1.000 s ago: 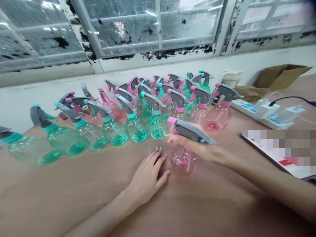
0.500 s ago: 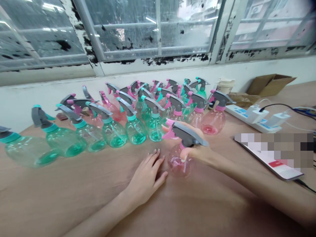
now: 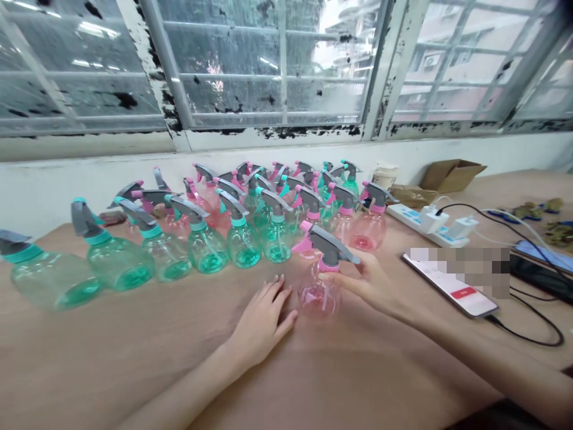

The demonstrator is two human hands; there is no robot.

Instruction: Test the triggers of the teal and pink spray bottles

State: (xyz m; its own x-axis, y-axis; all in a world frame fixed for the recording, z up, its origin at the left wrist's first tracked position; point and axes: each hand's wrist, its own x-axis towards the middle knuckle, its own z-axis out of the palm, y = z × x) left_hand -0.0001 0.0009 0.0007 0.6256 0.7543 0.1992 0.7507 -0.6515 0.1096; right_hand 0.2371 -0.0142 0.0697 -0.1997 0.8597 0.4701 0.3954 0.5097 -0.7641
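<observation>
My right hand is closed around the neck of a clear pink spray bottle with a grey and pink trigger head. Its thumb lies across the near side; the other fingers are mostly hidden behind the bottle. The bottle stands about upright at the table, its nozzle pointing left. Flat on the wooden table lies my left hand, open and holding nothing, just left of that bottle. Beyond both hands, rows of spray bottles stand close together, green ones in front and pink ones at the right end.
On the right, a power strip holds white chargers with cables. A phone lies in front of it, plugged in. Behind are a paper cup and an open cardboard box. Windows line the wall.
The view has turned slightly right and up, so everything sits further left or lower. My right thumb has shifted up to the bottle's neck. My left hand stays flat on the table.
</observation>
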